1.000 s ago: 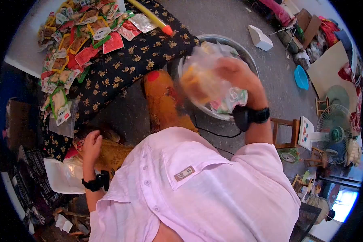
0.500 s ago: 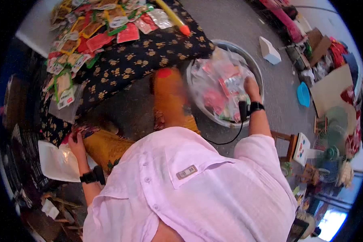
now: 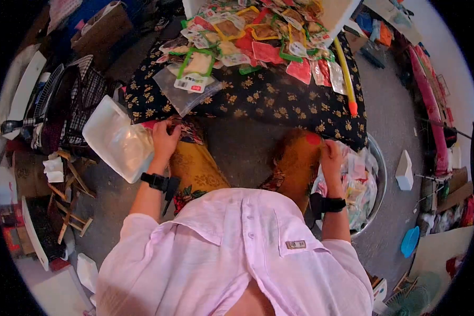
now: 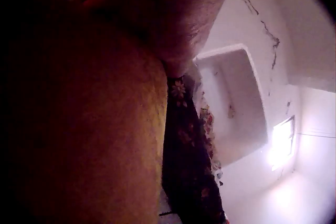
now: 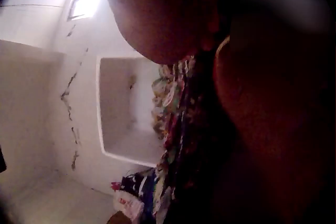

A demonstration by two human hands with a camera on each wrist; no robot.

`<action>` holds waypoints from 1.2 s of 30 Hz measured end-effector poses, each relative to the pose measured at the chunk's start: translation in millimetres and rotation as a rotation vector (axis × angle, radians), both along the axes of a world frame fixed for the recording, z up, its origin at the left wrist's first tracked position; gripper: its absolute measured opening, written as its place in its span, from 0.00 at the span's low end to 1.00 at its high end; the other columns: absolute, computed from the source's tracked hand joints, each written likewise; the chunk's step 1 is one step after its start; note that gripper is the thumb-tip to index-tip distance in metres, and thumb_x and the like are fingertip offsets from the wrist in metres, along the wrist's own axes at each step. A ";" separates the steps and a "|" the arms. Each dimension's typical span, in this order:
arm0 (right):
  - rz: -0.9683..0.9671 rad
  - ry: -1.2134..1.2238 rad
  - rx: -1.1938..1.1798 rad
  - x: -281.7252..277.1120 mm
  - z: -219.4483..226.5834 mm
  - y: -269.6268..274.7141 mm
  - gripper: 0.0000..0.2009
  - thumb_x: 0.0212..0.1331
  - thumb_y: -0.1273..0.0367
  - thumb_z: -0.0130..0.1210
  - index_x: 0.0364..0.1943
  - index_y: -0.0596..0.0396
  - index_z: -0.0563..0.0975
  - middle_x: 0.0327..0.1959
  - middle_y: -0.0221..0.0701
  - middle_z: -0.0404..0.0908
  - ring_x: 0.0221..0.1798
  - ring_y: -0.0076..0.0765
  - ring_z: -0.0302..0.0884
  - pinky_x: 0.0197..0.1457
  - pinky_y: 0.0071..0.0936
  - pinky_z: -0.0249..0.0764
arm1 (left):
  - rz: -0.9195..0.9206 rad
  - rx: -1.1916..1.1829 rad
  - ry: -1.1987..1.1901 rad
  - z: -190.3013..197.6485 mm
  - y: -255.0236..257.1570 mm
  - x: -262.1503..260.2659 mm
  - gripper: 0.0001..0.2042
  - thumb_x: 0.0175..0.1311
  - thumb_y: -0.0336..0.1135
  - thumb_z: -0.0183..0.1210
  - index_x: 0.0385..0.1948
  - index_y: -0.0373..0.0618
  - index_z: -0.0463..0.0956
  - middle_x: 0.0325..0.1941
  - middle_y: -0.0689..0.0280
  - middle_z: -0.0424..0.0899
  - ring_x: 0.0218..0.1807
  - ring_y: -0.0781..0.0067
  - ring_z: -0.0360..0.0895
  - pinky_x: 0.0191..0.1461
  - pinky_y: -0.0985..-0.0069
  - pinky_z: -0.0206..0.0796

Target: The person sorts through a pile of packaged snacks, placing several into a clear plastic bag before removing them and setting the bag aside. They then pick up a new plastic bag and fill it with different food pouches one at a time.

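My left hand (image 3: 166,139) is at my left knee under the near edge of the flower-patterned cloth (image 3: 258,102), its fingers loosely bent with nothing seen in them. By my right knee, between the leg and a metal basin (image 3: 380,174), is my right hand (image 3: 332,160), also loosely bent. Plastic packets (image 3: 358,192) fill the basin. On the cloth lies a heap of sealed food packets (image 3: 266,51). A clear zip bag (image 3: 181,97) lies at the near left, with a green-edged packet (image 3: 197,66) on it. Both wrist views are dark and mostly show the hands up close.
A white foam tray (image 3: 118,142) stands left of my left hand. A yellow tube with an orange tip (image 3: 346,79) lies at the cloth's right side. On the floor are a white foam piece (image 3: 404,171), a blue basin (image 3: 410,242) and a wooden stool (image 3: 68,205).
My right hand has left the basin, where it had put down a bag of packets, and come back to my right knee. The head view has swung left to face the cloth. The left hand stays by the knee.
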State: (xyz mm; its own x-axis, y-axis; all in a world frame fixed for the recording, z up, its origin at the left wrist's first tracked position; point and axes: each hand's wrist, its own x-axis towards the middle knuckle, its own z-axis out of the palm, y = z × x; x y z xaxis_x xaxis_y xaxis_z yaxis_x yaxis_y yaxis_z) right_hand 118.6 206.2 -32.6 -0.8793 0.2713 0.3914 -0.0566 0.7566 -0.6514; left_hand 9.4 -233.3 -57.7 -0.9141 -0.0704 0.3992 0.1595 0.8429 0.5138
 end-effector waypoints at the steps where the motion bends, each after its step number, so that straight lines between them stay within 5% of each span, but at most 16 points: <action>1: 0.031 0.013 -0.037 -7.7 0.7 -11.0 0.05 0.47 0.75 0.46 0.29 0.59 0.69 0.23 0.40 0.71 0.28 0.41 0.69 0.32 0.28 0.65 | 0.016 0.007 -0.018 1.4 -0.1 -5.4 0.13 0.42 0.38 0.57 0.27 0.39 0.69 0.27 0.58 0.69 0.34 0.59 0.66 0.37 0.69 0.59; 8: 0.108 0.012 -0.013 -43.0 3.2 -53.2 0.06 0.47 0.74 0.47 0.30 0.58 0.71 0.27 0.40 0.73 0.30 0.44 0.71 0.33 0.29 0.67 | -0.187 0.060 -0.153 9.9 3.3 18.4 0.11 0.43 0.38 0.57 0.17 0.40 0.67 0.22 0.58 0.68 0.30 0.58 0.67 0.31 0.68 0.60; 12: 0.167 -0.008 -0.055 -52.0 0.3 -66.3 0.06 0.46 0.74 0.48 0.30 0.59 0.71 0.26 0.41 0.72 0.29 0.45 0.71 0.31 0.30 0.66 | -0.140 0.208 -0.298 9.4 -6.0 25.3 0.10 0.45 0.36 0.55 0.18 0.40 0.67 0.21 0.58 0.69 0.27 0.59 0.67 0.30 0.69 0.60; 15: 0.233 0.050 -0.063 -59.3 -1.2 -75.5 0.05 0.46 0.75 0.48 0.29 0.59 0.70 0.25 0.41 0.71 0.28 0.46 0.70 0.30 0.31 0.66 | -0.014 0.256 -0.097 17.3 -6.7 22.2 0.09 0.45 0.34 0.55 0.21 0.39 0.68 0.23 0.58 0.69 0.28 0.59 0.68 0.32 0.70 0.60; 18: 0.306 0.076 -0.054 -67.9 9.6 -92.1 0.04 0.45 0.76 0.48 0.28 0.59 0.70 0.24 0.42 0.71 0.28 0.47 0.69 0.29 0.31 0.66 | -0.079 0.093 0.175 31.2 -8.1 0.2 0.08 0.45 0.32 0.55 0.23 0.38 0.67 0.25 0.59 0.70 0.30 0.59 0.68 0.34 0.70 0.61; 25: 0.398 0.104 0.015 -83.7 9.7 -118.6 0.05 0.45 0.76 0.48 0.28 0.59 0.70 0.24 0.41 0.71 0.28 0.48 0.69 0.29 0.33 0.66 | -0.118 0.088 0.191 63.4 25.7 -61.1 0.13 0.46 0.34 0.52 0.34 0.39 0.68 0.33 0.53 0.73 0.39 0.53 0.69 0.41 0.66 0.61; 36: 0.392 0.090 0.031 -89.3 3.4 -125.5 0.05 0.45 0.76 0.49 0.28 0.59 0.70 0.26 0.42 0.72 0.31 0.48 0.70 0.31 0.35 0.67 | -0.240 0.016 -0.223 62.9 86.6 -99.1 0.14 0.47 0.35 0.45 0.37 0.44 0.68 0.33 0.50 0.73 0.38 0.50 0.69 0.41 0.61 0.61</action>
State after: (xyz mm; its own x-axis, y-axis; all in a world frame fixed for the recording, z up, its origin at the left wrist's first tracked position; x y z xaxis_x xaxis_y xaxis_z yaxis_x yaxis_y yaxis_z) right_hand 29.2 80.7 -29.1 -0.8757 -0.0906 0.4743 -0.4003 0.6855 -0.6082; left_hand -89.7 -146.7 5.2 -0.9702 0.1527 0.1883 0.2347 0.7868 0.5709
